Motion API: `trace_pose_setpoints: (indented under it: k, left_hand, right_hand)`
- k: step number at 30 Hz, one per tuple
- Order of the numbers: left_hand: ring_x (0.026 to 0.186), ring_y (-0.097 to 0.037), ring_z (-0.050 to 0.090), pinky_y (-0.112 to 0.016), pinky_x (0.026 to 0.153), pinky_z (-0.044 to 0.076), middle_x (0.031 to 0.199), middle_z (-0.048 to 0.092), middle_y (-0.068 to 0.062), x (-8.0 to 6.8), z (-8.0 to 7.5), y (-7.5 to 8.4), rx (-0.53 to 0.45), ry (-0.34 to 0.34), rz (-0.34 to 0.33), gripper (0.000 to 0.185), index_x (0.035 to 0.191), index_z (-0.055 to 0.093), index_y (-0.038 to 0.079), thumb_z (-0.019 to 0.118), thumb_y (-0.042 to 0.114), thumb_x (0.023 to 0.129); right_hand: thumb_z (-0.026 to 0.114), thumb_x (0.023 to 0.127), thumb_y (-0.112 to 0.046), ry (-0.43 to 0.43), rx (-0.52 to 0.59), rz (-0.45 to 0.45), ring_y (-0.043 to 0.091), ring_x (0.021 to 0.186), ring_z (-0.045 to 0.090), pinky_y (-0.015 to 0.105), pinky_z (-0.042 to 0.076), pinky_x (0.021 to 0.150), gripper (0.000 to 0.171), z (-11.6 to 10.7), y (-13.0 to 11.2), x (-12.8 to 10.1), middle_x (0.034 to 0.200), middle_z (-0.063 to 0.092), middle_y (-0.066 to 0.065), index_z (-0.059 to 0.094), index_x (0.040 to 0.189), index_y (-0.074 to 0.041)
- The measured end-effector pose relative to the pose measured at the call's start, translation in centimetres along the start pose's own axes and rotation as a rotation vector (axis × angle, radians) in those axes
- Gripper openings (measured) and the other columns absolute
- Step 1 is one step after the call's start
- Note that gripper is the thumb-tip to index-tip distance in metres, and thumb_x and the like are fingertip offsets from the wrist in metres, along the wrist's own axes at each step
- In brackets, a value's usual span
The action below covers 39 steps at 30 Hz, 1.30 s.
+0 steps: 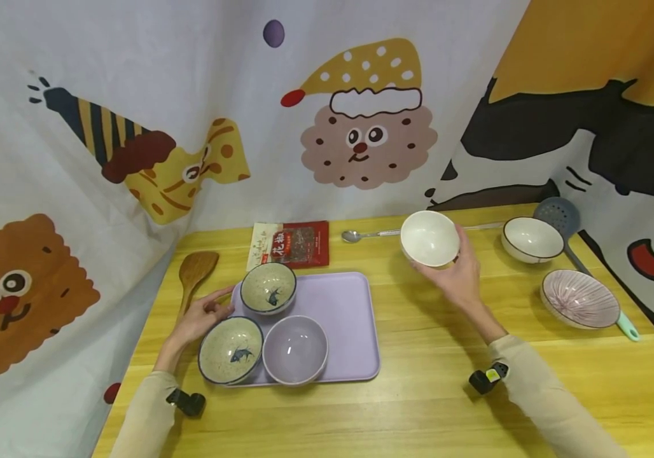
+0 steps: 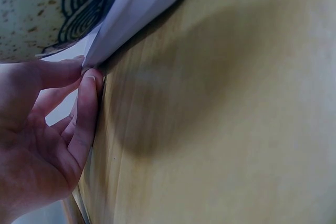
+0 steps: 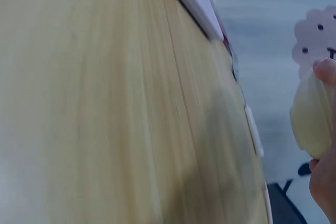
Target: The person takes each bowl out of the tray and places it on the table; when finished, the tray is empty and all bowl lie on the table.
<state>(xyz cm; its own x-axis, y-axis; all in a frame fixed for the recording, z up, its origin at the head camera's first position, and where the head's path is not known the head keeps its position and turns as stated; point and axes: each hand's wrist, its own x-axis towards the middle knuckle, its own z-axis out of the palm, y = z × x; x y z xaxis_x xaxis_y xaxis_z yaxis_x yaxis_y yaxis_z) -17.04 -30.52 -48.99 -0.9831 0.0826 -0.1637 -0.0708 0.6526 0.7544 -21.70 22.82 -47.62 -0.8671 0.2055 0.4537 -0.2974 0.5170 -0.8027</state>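
Already three bowls [image 1: 295, 350] sit on the purple tray [image 1: 352, 324], whose edge the left hand [image 1: 203, 318] pinches, while off it are the white bowl [image 1: 430, 238], gripped aloft by the right hand [image 1: 460, 280], and two other bowls [image 1: 580, 299] farther right on the table [image 1: 407, 407].

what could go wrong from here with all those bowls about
The right hand holds the round, glossy white bowl above the yellow wooden table, so a loosened grip might drop it.

The left hand pinches the rectangular lilac tray at its left edge; lifting that side could make its three bowls slide.

The round lilac bowl sits beside the nearer beige, blue-rimmed fish bowl, so a bump might knock them together.
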Motion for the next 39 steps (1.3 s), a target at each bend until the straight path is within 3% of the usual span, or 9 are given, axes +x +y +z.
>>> trace_pose_setpoints:
  k: [16, 28, 39]
  left_hand:
    - [0.066, -0.012, 0.049, -0.026, 0.059, 0.040, 0.074, 0.054, -0.001, -0.1, 0.1, -0.2, 0.011, 0.002, -0.003, 0.052, 0.147, 0.053, 0.009, 0.066, 0.023, 0.099]
    - [0.066, -0.012, 0.049, -0.026, 0.059, 0.040, 0.074, 0.054, -0.001, -0.1, 0.1, 0.1, 0.003, -0.003, -0.014, 0.052, 0.147, 0.053, 0.008, 0.066, 0.022, 0.099]
    - [0.068, -0.012, 0.051, -0.026, 0.061, 0.042, 0.076, 0.057, -0.003, -0.1, 0.0, -0.1, -0.006, -0.004, 0.002, 0.052, 0.147, 0.053, 0.009, 0.066, 0.024, 0.099]
  right_hand:
    - [0.095, 0.065, -0.023, 0.092, -0.123, 0.097, 0.043, 0.134, 0.048, 0.064, 0.042, 0.104, 0.111, -3.4, 3.9, 1.5, 0.151, 0.044, 0.024, 0.033, 0.156, -0.006]
    - [0.093, 0.069, -0.030, 0.081, -0.164, 0.231, 0.042, 0.136, 0.045, 0.063, 0.039, 0.106, 0.107, -4.2, 5.7, 1.8, 0.152, 0.043, 0.020, 0.033, 0.156, -0.008]
    - [0.091, 0.072, -0.036, 0.064, -0.188, 0.294, 0.043, 0.137, 0.044, 0.062, 0.039, 0.109, 0.109, -4.4, 6.1, 2.0, 0.154, 0.040, 0.021, 0.030, 0.157, -0.007]
